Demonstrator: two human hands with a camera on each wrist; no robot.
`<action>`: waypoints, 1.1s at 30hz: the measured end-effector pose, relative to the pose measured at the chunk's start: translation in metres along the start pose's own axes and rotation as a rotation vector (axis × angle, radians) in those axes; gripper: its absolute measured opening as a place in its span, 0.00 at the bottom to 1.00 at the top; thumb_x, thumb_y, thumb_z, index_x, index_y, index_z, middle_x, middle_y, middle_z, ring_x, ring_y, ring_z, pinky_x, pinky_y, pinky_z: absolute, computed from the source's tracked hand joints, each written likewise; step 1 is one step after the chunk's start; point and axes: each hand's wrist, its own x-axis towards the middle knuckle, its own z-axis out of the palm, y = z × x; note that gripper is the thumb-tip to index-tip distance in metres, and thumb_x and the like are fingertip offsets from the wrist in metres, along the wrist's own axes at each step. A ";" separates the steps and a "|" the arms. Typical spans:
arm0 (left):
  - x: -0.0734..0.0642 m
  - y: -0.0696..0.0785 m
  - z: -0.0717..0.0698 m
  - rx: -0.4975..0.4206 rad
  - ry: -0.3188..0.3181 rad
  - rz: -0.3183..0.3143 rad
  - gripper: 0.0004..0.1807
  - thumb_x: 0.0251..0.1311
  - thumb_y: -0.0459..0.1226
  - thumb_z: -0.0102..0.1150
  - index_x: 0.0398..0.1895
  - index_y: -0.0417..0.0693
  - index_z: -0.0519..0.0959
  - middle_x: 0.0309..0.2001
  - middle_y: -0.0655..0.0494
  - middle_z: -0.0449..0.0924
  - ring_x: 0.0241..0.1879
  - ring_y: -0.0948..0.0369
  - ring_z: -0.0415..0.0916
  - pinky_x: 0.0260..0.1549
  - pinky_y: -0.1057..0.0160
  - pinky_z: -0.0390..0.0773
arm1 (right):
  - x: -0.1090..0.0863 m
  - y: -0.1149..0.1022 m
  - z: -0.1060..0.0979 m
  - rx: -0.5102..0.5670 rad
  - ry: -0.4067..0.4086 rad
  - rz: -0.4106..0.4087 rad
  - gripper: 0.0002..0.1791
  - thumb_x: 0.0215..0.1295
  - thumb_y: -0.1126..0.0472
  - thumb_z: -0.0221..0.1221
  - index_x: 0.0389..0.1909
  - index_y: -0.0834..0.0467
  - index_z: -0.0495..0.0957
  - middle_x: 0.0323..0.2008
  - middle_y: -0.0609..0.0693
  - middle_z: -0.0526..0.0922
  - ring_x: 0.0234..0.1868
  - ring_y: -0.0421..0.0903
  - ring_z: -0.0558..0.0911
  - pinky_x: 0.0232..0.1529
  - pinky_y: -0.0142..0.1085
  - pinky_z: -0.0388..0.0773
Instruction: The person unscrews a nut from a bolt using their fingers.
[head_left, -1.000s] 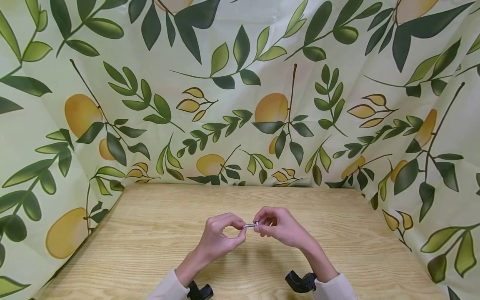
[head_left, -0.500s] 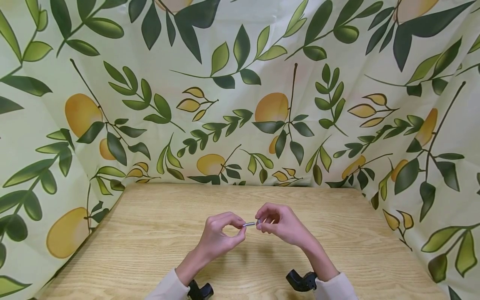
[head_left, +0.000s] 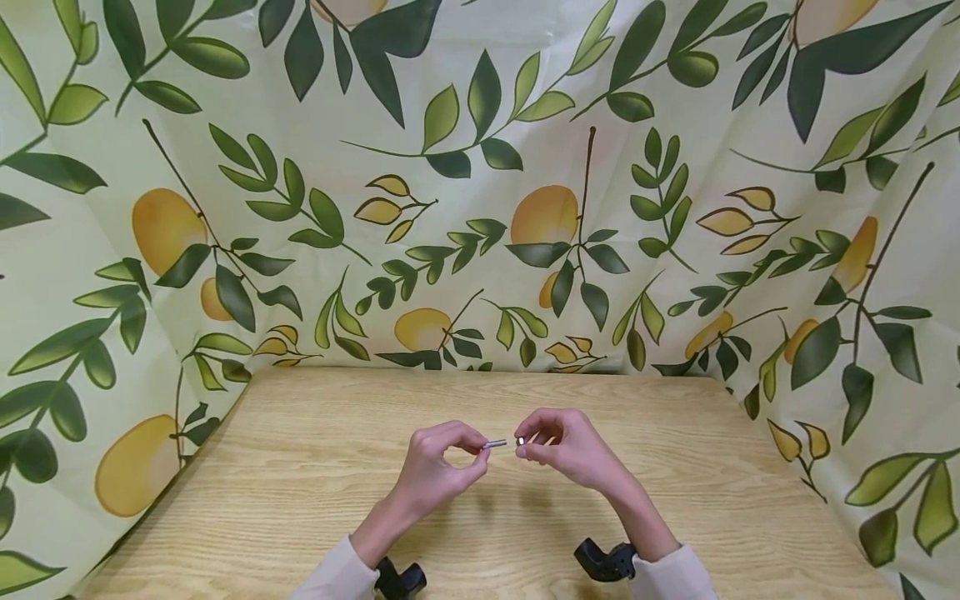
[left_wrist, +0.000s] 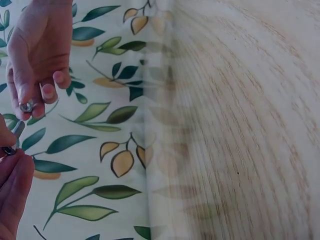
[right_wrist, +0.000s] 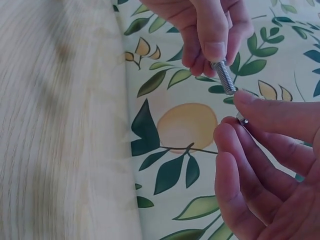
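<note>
Between thumb and finger, my left hand (head_left: 438, 462) pinches a silver bolt (head_left: 495, 444) by its head end, the shaft pointing right. Threads show along the bolt (right_wrist: 225, 78) in the right wrist view. My right hand (head_left: 566, 446) pinches a small silver nut (head_left: 521, 442) at its fingertips. In the left wrist view the nut (left_wrist: 28, 106) faces the camera with its hole showing. A short gap separates the bolt's tip from the nut. Both hands are held above the wooden table (head_left: 322, 417), and fingertips partly hide the nut in the right wrist view.
A cloth printed with leaves and fruit (head_left: 465, 250) hangs behind the table and along both sides. Black camera mounts are worn on the left wrist (head_left: 401, 581) and the right wrist (head_left: 603, 561).
One second ago the nut was at the bolt's end. My right hand has drawn the nut off to the right, while my left hand has shifted slightly left and up with the bolt.
</note>
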 end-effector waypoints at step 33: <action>0.024 -0.113 -0.008 0.113 -0.234 -0.761 0.04 0.51 0.30 0.74 0.25 0.46 0.88 0.27 0.57 0.87 0.23 0.66 0.78 0.25 0.69 0.79 | 0.002 0.011 0.000 0.029 -0.019 0.005 0.06 0.63 0.64 0.70 0.40 0.60 0.86 0.33 0.54 0.89 0.30 0.46 0.85 0.30 0.34 0.85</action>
